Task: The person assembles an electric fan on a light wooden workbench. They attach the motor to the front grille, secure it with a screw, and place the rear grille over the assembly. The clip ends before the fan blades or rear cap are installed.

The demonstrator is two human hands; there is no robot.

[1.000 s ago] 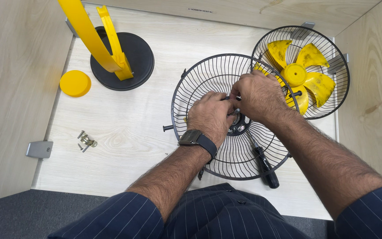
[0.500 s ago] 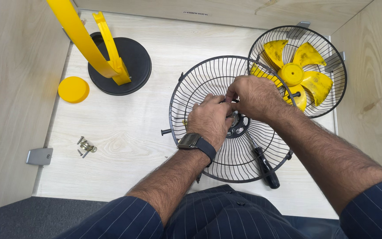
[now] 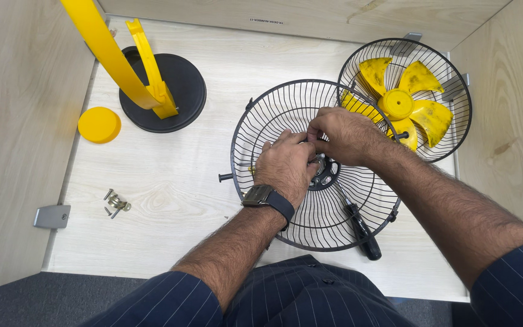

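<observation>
Head view, only one: black wire fan guard point(image 3: 310, 200) lies flat on the pale wooden table point(image 3: 171, 200), centre-right of frame, dish side up. Its upper right rim overlaps the second guard point(image 3: 449, 139), which holds the yellow fan blade point(image 3: 404, 106).

Handling, my read: guard is light and springy, thin wires will bend if squeezed. Stiffest spots are the outer rim and the centre hub point(image 3: 325, 172), so hold there. The small hardware at the hub is easy to drop through the wires.

Left hand point(image 3: 286, 163) lies palm down over the hub, fingers curled onto the centre, black watch point(image 3: 267, 198) on the wrist. Right hand point(image 3: 343, 133) reaches in from the right, fingertips pinched on something small at the hub. What it is, can't tell; both hands cover it. Both forearms come in from the lower edge, elbows spread.

Black-handled screwdriver point(image 3: 361, 229) rests on the guard's lower right, untouched. Loose screws point(image 3: 116, 204) lie at lower left, yellow cap point(image 3: 99, 125) at left, yellow stand on black round base point(image 3: 171, 91) at upper left.
</observation>
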